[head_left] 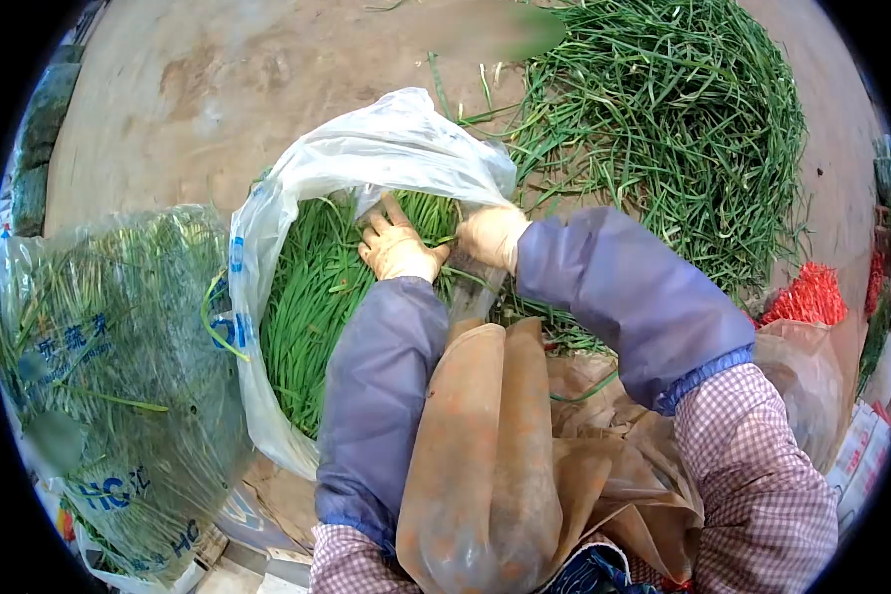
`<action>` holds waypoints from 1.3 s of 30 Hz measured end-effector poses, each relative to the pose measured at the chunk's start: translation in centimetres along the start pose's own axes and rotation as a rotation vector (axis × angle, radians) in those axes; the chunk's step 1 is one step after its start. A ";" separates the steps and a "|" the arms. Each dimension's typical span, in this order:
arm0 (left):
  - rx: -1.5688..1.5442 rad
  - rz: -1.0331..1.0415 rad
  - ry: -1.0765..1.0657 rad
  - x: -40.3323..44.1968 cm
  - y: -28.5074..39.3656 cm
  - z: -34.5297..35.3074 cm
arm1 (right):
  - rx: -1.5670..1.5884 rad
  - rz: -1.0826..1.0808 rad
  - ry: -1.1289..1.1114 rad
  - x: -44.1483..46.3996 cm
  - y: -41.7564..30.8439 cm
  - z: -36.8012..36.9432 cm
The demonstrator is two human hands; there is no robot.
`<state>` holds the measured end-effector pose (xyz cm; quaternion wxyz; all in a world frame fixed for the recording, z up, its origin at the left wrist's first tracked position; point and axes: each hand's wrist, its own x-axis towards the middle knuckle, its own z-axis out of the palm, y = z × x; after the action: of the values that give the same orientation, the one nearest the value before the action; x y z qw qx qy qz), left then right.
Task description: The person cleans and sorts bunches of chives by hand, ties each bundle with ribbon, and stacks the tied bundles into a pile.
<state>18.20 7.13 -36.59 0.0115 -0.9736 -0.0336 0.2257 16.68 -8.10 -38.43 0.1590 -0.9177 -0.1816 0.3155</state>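
Observation:
A large white plastic bag [267, 228] lies with its mouth open before me, packed with long, thin green chives [312, 297]. Inside the mouth, my left hand [401, 245] rests on the chives with its fingers spread. Close on its right, my right hand [492, 236] is closed at the bag's right edge, fingers curled on the plastic. Its fingertips are partly hidden. A strip of clear plastic [473, 292] hangs below the right hand. Blue-grey sleeve covers [381, 366] are on both forearms.
A loose heap of chives [673, 129] spreads over the floor [198, 119] at the upper right. To the left stands a filled clear bag [119, 366] with blue print. Red ties [807, 294] lie at the right. Brown plastic [465, 436] covers my lap.

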 end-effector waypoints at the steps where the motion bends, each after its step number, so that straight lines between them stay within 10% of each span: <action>1: -0.027 -0.001 0.002 0.1 -0.1 0.1 | 0.089 0.053 0.005 0.5 0.7 -0.1; 6: -0.188 0.052 0.029 0.1 -1.9 -0.5 | 0.378 0.158 0.378 0.1 2.6 0.2; 9: -0.534 0.115 0.033 0.7 -4.2 0.0 | 1.208 0.400 0.255 1.5 4.4 -0.2; 13: -0.755 0.271 0.018 -0.7 -6.1 -0.3 | 1.249 0.146 0.293 1.7 4.2 0.1; 23: -1.225 0.450 -0.399 -4.2 -6.9 -0.9 | 1.853 0.297 0.045 1.8 4.9 -0.2; 30: -0.783 0.555 -0.273 -4.5 -8.3 -1.4 | 2.086 0.319 0.224 0.9 4.0 2.0; 37: -1.142 0.572 -0.576 -8.6 -5.8 -5.0 | 2.109 0.460 0.182 2.4 4.4 0.9; 39: -1.773 0.288 -0.788 -8.1 -6.1 -3.8 | 2.113 0.245 0.092 0.3 4.5 1.6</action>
<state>12.30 12.58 -29.41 -0.7634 -0.4792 -0.0733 0.4268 16.94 -11.67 -41.58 0.8488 -0.3371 0.2842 0.2918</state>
